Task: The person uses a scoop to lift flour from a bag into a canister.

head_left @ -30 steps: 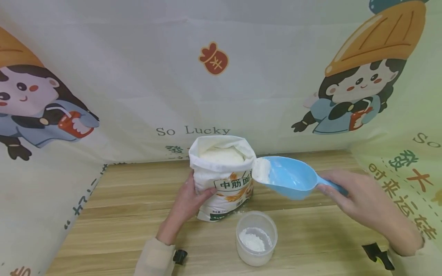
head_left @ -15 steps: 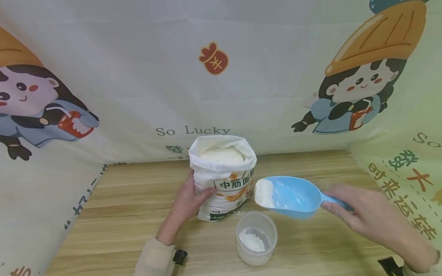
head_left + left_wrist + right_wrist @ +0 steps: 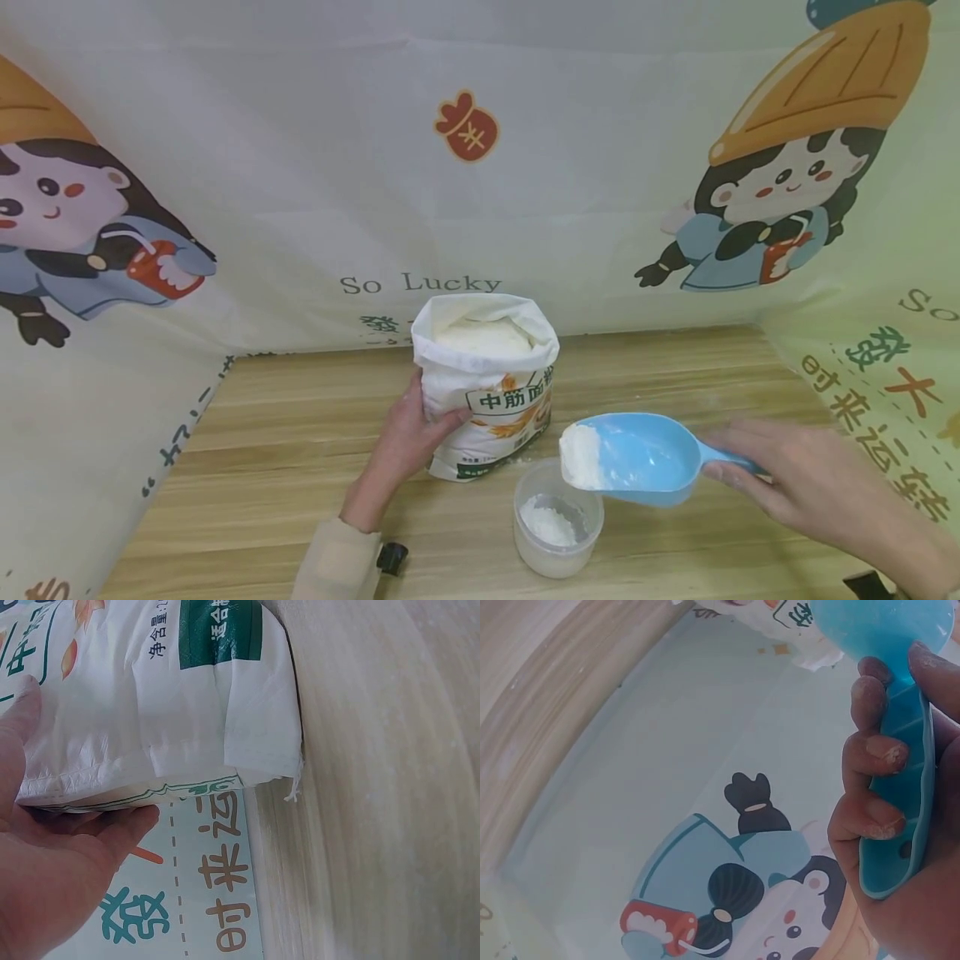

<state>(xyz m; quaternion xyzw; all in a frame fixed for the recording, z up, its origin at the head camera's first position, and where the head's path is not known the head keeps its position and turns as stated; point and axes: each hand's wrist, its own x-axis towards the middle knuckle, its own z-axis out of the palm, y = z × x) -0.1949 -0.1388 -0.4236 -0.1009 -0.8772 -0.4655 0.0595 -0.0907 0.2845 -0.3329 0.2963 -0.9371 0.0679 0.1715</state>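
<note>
An open white flour bag (image 3: 450,417) with its top rolled down stands on the table, full of flour (image 3: 483,337). My left hand (image 3: 408,437) grips its left side, thumb on the front and fingers behind; the left wrist view shows those fingers (image 3: 124,829) under the bag's edge. My right hand (image 3: 795,475) holds a blue scoop (image 3: 648,454) by its handle, the fingers curled round it in the right wrist view. White flour (image 3: 581,457) lies at the scoop's tip, which hangs over the right rim of a clear plastic tub (image 3: 555,558). Some flour (image 3: 549,523) lies inside the tub.
The wood-grain table (image 3: 277,467) is bounded at the back and sides by a printed cloth (image 3: 315,183) with cartoon figures. A little spilled flour (image 3: 521,461) lies by the bag's base. A black clip-like piece (image 3: 392,558) sits by the left sleeve.
My right hand has brought the scoop down and toward me, from beside the bag's rim to above the tub's right side. The left hand and the bag have stayed put.
</note>
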